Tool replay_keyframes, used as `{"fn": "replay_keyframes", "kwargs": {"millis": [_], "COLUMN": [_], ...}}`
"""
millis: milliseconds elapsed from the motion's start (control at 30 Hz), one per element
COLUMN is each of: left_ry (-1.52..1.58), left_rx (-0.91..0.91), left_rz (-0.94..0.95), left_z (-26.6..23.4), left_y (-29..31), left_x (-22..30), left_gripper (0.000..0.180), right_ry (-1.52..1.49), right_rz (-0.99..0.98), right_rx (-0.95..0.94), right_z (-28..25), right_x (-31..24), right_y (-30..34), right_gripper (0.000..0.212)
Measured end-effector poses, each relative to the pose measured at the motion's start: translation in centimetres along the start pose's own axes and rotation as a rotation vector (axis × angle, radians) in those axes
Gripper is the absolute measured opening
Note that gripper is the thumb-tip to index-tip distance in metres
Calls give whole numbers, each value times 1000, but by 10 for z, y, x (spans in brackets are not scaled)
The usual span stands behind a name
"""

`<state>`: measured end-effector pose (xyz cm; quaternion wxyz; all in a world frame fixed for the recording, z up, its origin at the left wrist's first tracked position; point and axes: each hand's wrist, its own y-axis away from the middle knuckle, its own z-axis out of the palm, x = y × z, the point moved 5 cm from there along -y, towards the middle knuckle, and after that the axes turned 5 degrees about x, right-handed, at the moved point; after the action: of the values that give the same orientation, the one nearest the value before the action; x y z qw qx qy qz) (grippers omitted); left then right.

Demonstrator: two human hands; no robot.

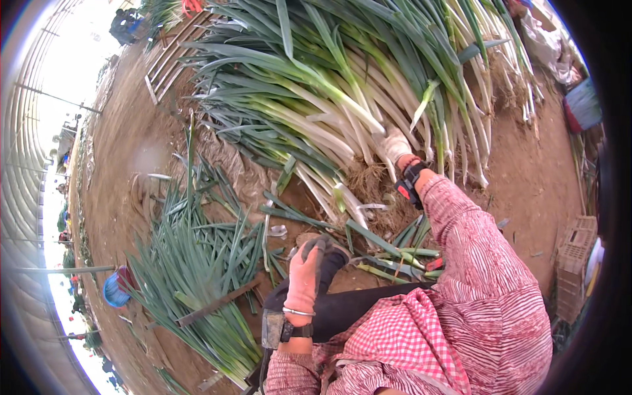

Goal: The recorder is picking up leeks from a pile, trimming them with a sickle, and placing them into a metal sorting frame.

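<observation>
Two gloved hands work on the near side of a big heap of long green onions (316, 99). Nearest, short of the heap, the left hand (305, 276) is raised by the bent knee; its fingers curl out of view, so I cannot tell whether that grip is clenched or loose, and nothing shows in it. Left of the heap and nearer than it lies a spread of green onion leaves (197, 263), with a brown strip (217, 303) across it. Just short of the heap are leaf pieces and a small red object (434, 264), too little seen to name. At the heap's root edge, the right hand (396, 146) reaches among white stems beside tangled roots (365, 178); its fingertips are hidden, so it may be grasping a stem, but I cannot be sure.

The step in hand seems to be picking a stalk from the heap; the next move would call for a firm hold low on the stem and a steady pull toward the body, since roots could snag. The most room for that looks to be over the soil (526, 187) right of the heap, bounded by a brown plastic crate (575, 257). Beyond the heap's far left end lies a slatted rack (155, 87).
</observation>
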<state>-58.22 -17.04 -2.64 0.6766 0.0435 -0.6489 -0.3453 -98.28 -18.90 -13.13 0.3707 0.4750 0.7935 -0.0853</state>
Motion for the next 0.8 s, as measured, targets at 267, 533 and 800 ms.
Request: {"fn": "replay_keyframes", "kwargs": {"millis": [267, 533, 800], "left_ry": [-469, -435, -153], "left_rx": [-20, 5, -8], "left_rz": [154, 123, 18], "left_z": [-9, 7, 28], "left_y": [-13, -35, -63], "left_x": [-16, -23, -25], "left_gripper": [28, 65, 74], "right_ry": [245, 2, -41], "right_rz": [74, -297, -457], "right_rx": [78, -263, -544], "right_z": [35, 40, 38], "right_x": [-13, -84, -163], "right_y": [-7, 100, 183], "right_gripper": [39, 39, 79]}}
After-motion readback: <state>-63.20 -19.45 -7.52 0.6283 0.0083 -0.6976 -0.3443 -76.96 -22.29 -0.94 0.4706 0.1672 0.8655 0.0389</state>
